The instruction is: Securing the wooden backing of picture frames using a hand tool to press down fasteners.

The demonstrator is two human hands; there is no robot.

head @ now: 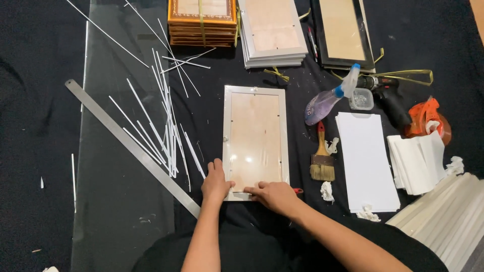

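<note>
Both hands press flat on the near end of a silver picture frame lying face-down on black cloth, its long axis running straight away from the person, left hand at the corner, right hand gripping nothing

Right hand hides the frame's near edge
</note>
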